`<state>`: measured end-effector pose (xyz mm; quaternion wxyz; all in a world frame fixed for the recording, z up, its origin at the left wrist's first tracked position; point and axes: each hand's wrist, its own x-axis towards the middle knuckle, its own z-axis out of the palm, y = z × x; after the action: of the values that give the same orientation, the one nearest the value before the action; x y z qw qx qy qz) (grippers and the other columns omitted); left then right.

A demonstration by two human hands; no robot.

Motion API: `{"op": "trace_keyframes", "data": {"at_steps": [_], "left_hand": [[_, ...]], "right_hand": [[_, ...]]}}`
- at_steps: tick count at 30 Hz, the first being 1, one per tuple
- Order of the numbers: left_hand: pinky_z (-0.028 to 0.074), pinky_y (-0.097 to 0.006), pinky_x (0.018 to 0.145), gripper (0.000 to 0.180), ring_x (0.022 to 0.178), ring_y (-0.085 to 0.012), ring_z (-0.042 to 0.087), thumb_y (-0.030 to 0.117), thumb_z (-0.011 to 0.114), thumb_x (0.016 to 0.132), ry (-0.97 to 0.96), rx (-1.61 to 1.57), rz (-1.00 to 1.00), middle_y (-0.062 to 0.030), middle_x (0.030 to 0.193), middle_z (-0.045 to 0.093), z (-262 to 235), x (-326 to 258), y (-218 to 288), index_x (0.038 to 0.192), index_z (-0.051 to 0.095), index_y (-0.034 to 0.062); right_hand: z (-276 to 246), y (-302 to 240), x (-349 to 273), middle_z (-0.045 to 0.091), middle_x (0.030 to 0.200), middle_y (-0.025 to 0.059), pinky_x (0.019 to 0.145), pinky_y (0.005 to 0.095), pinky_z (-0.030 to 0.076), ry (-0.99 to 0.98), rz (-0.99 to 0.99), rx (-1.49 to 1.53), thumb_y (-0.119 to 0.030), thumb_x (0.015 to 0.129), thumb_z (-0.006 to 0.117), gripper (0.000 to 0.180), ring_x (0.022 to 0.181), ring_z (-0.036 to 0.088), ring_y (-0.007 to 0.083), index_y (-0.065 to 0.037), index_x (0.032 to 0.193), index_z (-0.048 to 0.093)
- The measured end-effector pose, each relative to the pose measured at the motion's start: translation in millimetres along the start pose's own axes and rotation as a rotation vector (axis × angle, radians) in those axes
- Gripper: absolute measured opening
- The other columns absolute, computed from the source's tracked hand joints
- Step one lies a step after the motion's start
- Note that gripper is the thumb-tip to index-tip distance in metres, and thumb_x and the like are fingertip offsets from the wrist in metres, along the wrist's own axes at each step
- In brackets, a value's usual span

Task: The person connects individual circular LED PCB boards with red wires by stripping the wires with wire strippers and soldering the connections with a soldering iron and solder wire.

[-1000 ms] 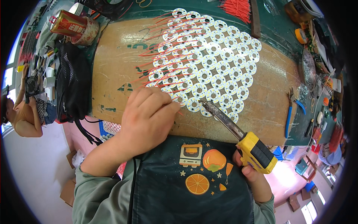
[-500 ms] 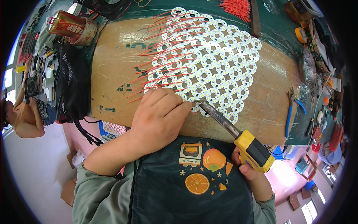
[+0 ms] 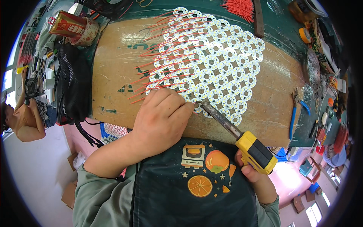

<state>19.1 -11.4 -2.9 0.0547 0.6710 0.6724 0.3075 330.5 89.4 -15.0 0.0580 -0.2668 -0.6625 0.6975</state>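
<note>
Round white LED boards [image 3: 221, 82] with holes in their middles lie in close rows on a brown board [image 3: 278, 81]. Thin red wires [image 3: 140, 81] stick out to the left from many of them. My left hand [image 3: 160, 121] is closed in a pinch at the near edge of the rows; a bit of red wire shows by its fingertips, the rest hidden. My right hand [image 3: 249, 171] grips a yellow-and-black soldering iron [image 3: 258, 153]. Its dark tip reaches a round board just beside my left fingertips.
Blue-handled pliers [image 3: 293, 117] lie at the right. A bundle of red wires [image 3: 239, 9] and a dark bar [image 3: 258, 19] are at the back. A red-gold can [image 3: 68, 24] and a black bag [image 3: 72, 85] stand left. Another person [image 3: 28, 117] works at far left.
The soldering iron has shifted slightly left, its tip still at the board. My left hand stays nearly in place. The person at far left has moved an arm.
</note>
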Motion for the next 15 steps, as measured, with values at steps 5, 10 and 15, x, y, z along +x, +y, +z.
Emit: {"op": "trace_keyframes", "data": {"at_steps": [5, 10, 15], "left_hand": [[0.049, -0.035, 0.073, 0.03, 0.081, -0.0243, 0.061, -0.006, 0.071, 0.065, -0.006, -0.002, -0.004, -0.0051, 0.085, 0.061, -0.6, 0.9, 0.3, 0.093, 0.068, 0.0037], [0.049, -0.036, 0.072, 0.03, 0.081, -0.0244, 0.061, -0.006, 0.072, 0.064, 0.006, -0.003, -0.012, -0.0051, 0.084, 0.061, -0.5, 1.6, 1.5, 0.093, 0.068, 0.0035], [0.048, -0.036, 0.072, 0.03, 0.081, -0.0249, 0.06, -0.006, 0.072, 0.066, -0.009, -0.045, -0.038, -0.006, 0.088, 0.06, -5.0, 3.7, 3.1, 0.095, 0.069, 0.0035]], "right_hand": [[0.3, -0.4, 0.2, 0.052, 0.065, 0.0055, 0.05, 0.0359, 0.039, 0.008, -0.024, -0.012, -0.036, 0.084, 0.071, 0.033, 0.056, 0.052, 0.0274, -0.011, 0.07, 0.054], [0.9, -1.3, -0.6, 0.053, 0.066, 0.006, 0.052, 0.0357, 0.041, 0.021, -0.076, 0.029, -0.036, 0.084, 0.071, 0.033, 0.058, 0.053, 0.0267, -0.01, 0.071, 0.055], [1.9, -6.8, -5.2, 0.057, 0.071, 0.0067, 0.055, 0.0354, 0.043, 0.082, -0.049, 0.032, -0.04, 0.083, 0.072, 0.035, 0.061, 0.056, 0.0267, -0.009, 0.076, 0.059]]}}
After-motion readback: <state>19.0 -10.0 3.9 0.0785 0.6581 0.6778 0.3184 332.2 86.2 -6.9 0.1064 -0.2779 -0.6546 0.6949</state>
